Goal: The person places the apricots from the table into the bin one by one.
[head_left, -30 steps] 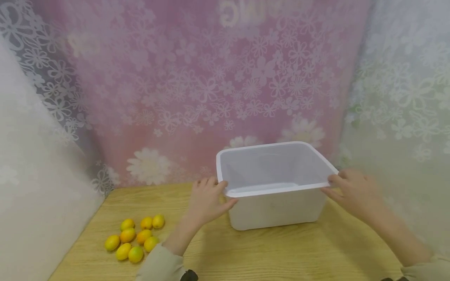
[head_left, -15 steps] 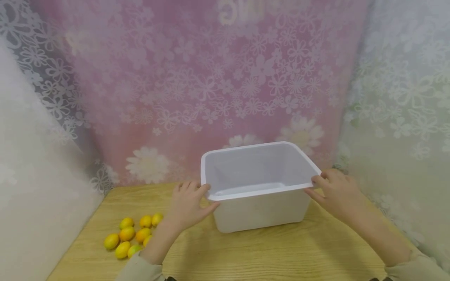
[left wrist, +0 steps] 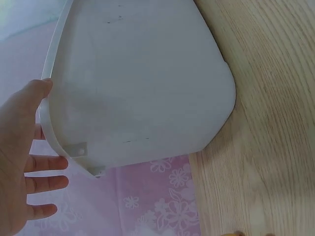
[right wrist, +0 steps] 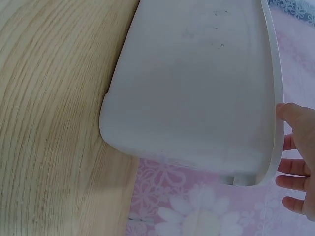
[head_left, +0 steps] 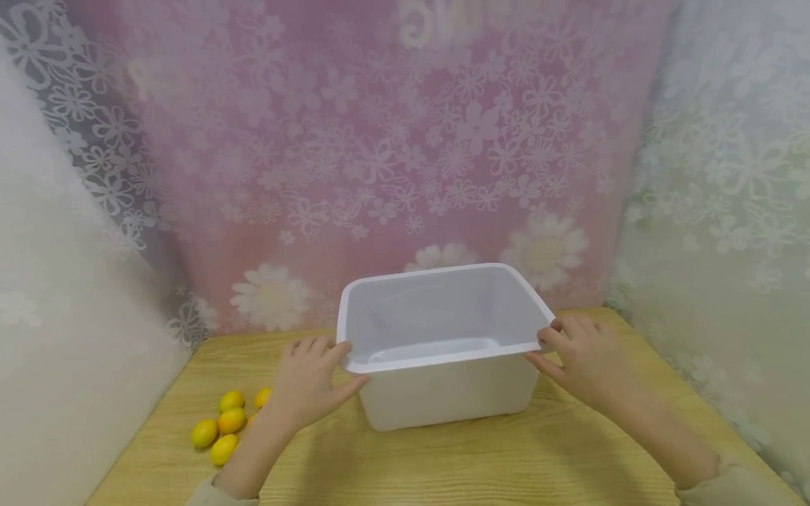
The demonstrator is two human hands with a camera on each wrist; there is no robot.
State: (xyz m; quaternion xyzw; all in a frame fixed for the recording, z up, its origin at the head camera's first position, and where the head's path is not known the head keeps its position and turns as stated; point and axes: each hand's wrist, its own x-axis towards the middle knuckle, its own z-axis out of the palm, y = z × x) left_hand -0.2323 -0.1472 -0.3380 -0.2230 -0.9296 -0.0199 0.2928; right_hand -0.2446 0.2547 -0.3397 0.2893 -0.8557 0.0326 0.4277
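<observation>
**Two hands gripped a white bin by its near corners**

A pink-purple flowered backdrop (head_left: 380, 154) spread behind the wooden table (head_left: 405, 467). Toward the middle of the table was the white bin (head_left: 449, 397), upright, its open top facing up and its pale inner walls and floor in sight. Whether its whole base touched the wood could not be told. The wrist views showed small dark marks on its outer wall.

Both forearms reached forward from light sleeves (head_left: 728, 485), one toward each near corner. The left hand (head_left: 310, 386) grasped the rim at the near left corner, its thumb pressed on the outer side and its index fingertip hooked over the edge; in the left wrist view its lower fingers were spread apart. The right hand (head_left: 585, 358) pinched the near right corner in much the same way, thumb outside, with the lower fingers reaching past the rim.

Smallest were several yellow fruits (head_left: 231, 421), clustered on the table's left side, some partly hidden by the left forearm.
</observation>
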